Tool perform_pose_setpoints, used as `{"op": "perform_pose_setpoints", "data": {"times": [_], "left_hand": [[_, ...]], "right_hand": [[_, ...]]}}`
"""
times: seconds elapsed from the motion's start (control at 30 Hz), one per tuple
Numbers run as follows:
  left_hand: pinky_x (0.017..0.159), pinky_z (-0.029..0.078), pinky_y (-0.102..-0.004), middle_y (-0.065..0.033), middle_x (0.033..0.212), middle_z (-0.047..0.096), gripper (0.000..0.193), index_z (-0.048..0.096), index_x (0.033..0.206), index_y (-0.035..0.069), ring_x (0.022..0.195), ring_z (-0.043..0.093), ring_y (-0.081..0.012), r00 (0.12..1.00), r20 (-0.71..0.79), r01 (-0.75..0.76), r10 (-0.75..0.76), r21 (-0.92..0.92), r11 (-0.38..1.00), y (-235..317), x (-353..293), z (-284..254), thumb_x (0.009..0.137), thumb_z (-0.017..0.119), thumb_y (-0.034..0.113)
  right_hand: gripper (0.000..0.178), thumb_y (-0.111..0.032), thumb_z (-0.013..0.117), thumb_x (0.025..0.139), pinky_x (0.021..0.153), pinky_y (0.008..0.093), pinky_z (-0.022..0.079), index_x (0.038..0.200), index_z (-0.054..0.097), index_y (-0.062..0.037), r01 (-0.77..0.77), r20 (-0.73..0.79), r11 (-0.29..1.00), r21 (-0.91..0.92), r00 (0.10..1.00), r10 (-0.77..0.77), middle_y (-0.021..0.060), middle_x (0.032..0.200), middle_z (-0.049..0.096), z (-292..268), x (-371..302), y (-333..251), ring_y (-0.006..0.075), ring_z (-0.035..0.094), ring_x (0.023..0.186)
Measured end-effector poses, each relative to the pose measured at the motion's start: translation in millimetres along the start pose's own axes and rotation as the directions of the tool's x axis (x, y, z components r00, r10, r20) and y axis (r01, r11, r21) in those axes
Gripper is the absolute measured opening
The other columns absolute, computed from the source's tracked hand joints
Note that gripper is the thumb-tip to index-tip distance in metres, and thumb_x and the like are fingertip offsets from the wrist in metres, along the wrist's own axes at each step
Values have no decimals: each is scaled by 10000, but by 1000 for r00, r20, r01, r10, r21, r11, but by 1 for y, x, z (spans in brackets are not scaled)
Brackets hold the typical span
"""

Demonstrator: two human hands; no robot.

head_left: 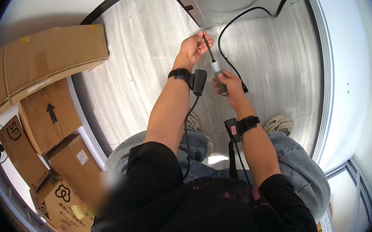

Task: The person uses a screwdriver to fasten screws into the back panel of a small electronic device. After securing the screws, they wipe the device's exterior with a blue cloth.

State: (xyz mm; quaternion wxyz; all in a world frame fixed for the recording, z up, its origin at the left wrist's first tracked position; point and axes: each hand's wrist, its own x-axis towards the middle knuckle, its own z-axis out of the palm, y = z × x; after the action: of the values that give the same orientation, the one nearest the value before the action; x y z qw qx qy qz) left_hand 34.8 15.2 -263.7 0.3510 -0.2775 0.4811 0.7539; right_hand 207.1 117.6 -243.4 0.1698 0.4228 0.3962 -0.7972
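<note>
Black T-shirt (234,214) foremost, a person squats over a pale grey plank-patterned floor (143,45), jean-clad knees (301,172) spread wide, and works at the lower edge of a grey panel (232,4). The right hand (230,85) has its fingers closed around the grey-and-white handle of a screwdriver (216,67), which slants up and leftward between the hands. The left hand (192,49), palm partly turned up, curls its fingers loosely around the tip end, just beside the panel's corner; whether they pinch the shaft cannot be told. Open planks stretch leftward to stacked cardboard boxes (57,59) and rightward to a white frame (326,80) at the wall (355,78). A black cable (219,38) loops across that right side, its end near the right wrist. One box (52,114), marked with an arrow, sits lower in the stack; the boxes' contents are hidden.
</note>
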Motion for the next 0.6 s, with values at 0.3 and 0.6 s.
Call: {"op": "perform_pose_setpoints", "data": {"times": [0.3,0.6], "left_hand": [[754,548,-333,-76,975,609,260,536,1146,33,815,618,-200,1000,-16,8,-7,41,999,-7,29,4,957,488,204],[759,553,-338,-67,976,619,220,531,1125,39,818,630,-196,997,-73,-33,36,49,998,-1,45,-3,963,468,173]], "right_hand": [[365,-214,609,872,558,293,444,1161,466,-45,-13,-119,977,-215,993,-13,48,902,539,21,24,20,135,543,705],[257,-218,612,871,548,267,424,1051,521,-58,66,-65,970,-236,994,-84,11,839,532,22,24,8,111,552,687]]}}
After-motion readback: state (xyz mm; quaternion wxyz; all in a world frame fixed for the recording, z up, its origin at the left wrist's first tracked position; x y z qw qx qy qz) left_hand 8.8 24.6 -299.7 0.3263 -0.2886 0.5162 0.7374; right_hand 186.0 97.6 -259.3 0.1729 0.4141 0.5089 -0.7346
